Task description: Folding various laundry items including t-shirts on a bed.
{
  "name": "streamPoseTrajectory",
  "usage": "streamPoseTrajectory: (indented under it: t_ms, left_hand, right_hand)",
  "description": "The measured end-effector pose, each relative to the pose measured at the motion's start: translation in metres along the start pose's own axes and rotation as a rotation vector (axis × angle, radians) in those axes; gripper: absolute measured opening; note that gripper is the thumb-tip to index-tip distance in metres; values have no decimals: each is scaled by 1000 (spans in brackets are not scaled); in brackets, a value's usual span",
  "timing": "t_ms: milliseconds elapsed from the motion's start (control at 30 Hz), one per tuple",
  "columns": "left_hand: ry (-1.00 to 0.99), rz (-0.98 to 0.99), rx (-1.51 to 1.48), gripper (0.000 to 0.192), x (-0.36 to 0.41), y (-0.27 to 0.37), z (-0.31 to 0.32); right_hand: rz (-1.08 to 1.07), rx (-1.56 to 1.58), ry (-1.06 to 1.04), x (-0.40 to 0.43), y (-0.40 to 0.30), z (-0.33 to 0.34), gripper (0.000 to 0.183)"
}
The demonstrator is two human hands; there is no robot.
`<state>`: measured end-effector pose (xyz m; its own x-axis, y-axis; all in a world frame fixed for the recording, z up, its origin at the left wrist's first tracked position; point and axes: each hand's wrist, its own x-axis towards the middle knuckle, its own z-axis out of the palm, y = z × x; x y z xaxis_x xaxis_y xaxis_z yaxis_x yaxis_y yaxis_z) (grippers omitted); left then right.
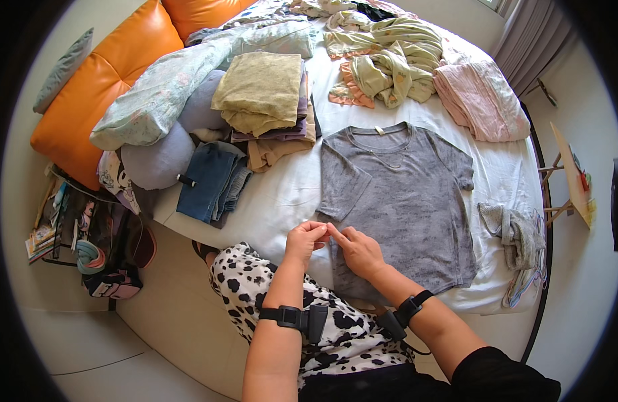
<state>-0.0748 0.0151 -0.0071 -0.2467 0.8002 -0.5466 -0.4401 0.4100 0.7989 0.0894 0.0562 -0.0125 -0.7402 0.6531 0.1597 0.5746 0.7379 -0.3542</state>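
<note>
A grey short-sleeved T-shirt (pixel 402 201) lies spread on the bed, neckline facing away from me. A pale tag shows at its collar, and a thin cord or chain lies curved below the neck. The left-side sleeve overlaps the shirt's body. Over the shirt's left edge, my left hand (pixel 305 242) meets my right hand (pixel 358 250) at the fingertips. Both have thumb and forefinger drawn together; anything pinched there is too small to make out. A black strap with a small device circles each forearm.
Folded jeans (pixel 208 183) and a stack of folded clothes (pixel 263 90) stand on the left of the white bed sheet (pixel 268 206). Rumpled green bedding (pixel 399 65) and a folded pink quilt (pixel 482 103) lie farther back. Grey knitwear (pixel 515 238) sits at the right edge. Orange cushions (pixel 108 80) line the left.
</note>
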Motion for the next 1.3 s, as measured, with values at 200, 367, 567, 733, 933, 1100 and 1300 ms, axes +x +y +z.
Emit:
streamPoseTrajectory:
  t_ms: [200, 367, 567, 733, 933, 1100, 1300]
  left_hand:
    - [-48, -84, -119, 6, -2, 2, 1]
    - [-83, -126, -131, 6, -1, 1, -1]
    - [-70, -118, -88, 7, 0, -1, -2]
    - [-51, -111, -34, 8, 1, -2, -3]
    - [-55, -109, -16, 8, 4, -4, -2]
    - [-43, -90, 38, 9, 6, -6, -4]
    - [-16, -97, -32, 17, 1, -1, 3]
  right_hand:
    - [2, 40, -34, 0, 1, -6, 62]
    - [-33, 81, -40, -2, 7, -6, 62]
    - [-47, 116, -96, -2, 10, -10, 59]
    - [-57, 125, -134, -2, 12, -9, 58]
    - [-56, 107, -146, -2, 13, -11, 58]
    - [-82, 84, -113, -2, 12, -10, 60]
    - [-53, 86, -336, 23, 29, -50, 54]
